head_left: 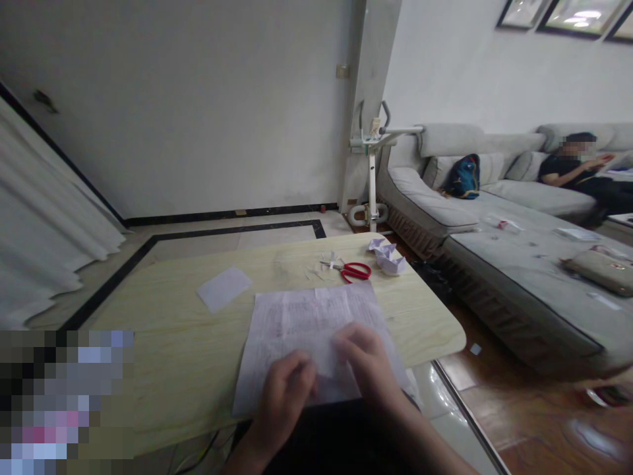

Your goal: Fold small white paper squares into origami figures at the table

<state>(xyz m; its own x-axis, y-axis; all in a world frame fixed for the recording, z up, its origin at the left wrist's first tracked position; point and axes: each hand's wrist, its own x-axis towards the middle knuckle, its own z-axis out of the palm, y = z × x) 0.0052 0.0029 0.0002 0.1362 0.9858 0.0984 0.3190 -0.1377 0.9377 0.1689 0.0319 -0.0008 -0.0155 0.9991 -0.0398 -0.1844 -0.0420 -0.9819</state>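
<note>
A large creased, printed sheet of paper (297, 316) lies at the table's near edge. Over its lower half is my left hand (289, 386), fingers curled inward and blurred at the tips. My right hand (363, 356) faces it from the right, also above the sheet, its fingers bent together and smeared. A pale patch shows between the hands, but I cannot make out whether it is a separate piece of paper. Beyond the sheet lie red-handled scissors (356, 270) among thin paper scraps (316, 272). Folded paper shapes (390, 259) stand at the far right.
A smaller blank piece of paper (224, 289) lies left on the wooden table (173, 349). A grey sofa (534, 284) stands to the right, with a blue backpack (465, 177) and a seated person (568, 171). White exercise equipment (372, 171) stands behind the table.
</note>
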